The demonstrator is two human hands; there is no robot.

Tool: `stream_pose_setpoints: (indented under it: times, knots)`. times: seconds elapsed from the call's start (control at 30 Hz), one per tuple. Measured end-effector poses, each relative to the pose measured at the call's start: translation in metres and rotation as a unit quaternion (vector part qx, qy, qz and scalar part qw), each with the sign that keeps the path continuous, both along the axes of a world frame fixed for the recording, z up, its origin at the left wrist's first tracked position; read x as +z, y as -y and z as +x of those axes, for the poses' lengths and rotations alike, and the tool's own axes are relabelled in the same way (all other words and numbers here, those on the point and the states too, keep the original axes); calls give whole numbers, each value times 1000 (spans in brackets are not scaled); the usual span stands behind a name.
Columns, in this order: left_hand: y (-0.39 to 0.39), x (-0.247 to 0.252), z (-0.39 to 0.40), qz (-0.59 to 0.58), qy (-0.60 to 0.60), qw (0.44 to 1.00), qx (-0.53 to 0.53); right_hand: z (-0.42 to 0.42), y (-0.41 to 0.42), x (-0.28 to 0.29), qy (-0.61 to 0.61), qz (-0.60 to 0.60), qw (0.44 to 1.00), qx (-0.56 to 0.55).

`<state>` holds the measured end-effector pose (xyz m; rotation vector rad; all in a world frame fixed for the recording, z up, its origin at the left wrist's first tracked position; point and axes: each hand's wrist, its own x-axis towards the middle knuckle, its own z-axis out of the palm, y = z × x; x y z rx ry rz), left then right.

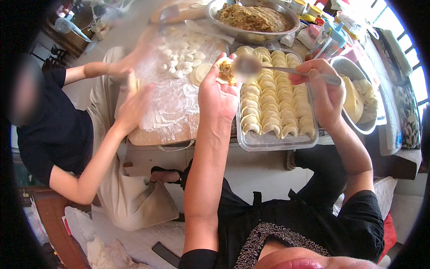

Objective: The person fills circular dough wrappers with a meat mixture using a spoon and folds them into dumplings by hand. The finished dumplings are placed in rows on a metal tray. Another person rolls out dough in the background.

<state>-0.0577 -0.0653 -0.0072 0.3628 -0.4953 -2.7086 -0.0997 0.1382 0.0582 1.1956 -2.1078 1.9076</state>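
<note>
On the fingers of my left hand (218,97) lies a round dough wrapper (221,62) with a mound of meat filling (227,72) on it. My right hand (320,90) grips a metal spoon (285,69) by its handle. The spoon's bowl, blurred, is just right of the wrapper. Below the spoon is a clear plastic tray (278,144) holding rows of folded dumplings (268,107). A large metal bowl (215,23) of filling (255,18) stands beyond the tray. Flat wrappers (200,74) lie left of my left hand.
A floured wooden board (161,134) carries several small dough pieces (184,60). At left, a co-worker's blurred hands (134,104) are over it with a rolling pin (133,84). A basin (364,129) with dough (352,95) and a blue-lidded jug (331,38) are at right.
</note>
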Motion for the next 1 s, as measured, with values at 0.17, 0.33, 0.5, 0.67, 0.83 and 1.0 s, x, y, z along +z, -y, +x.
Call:
stream_pose_setpoints:
  times: [0.17,0.33,0.5,0.67,0.83,1.0]
  knots:
    - [-6,5,-2,29,-20,999,-4,0,8,-6,-93,61,993,-31]
    - [-8,-1,-3,58,-44,997,8,3,7,-1,-210,129,968,-37]
    - [-5,-8,-11,89,-69,993,27,5,13,-1,-350,166,922,2]
    - [-1,-13,-21,97,-98,990,21,3,14,-2,-461,200,864,18]
    - [-2,-2,-25,118,-85,989,40,-28,16,4,-537,216,815,-4]
    - [5,-2,-17,122,-100,987,29,-100,36,-1,-472,206,852,-88]
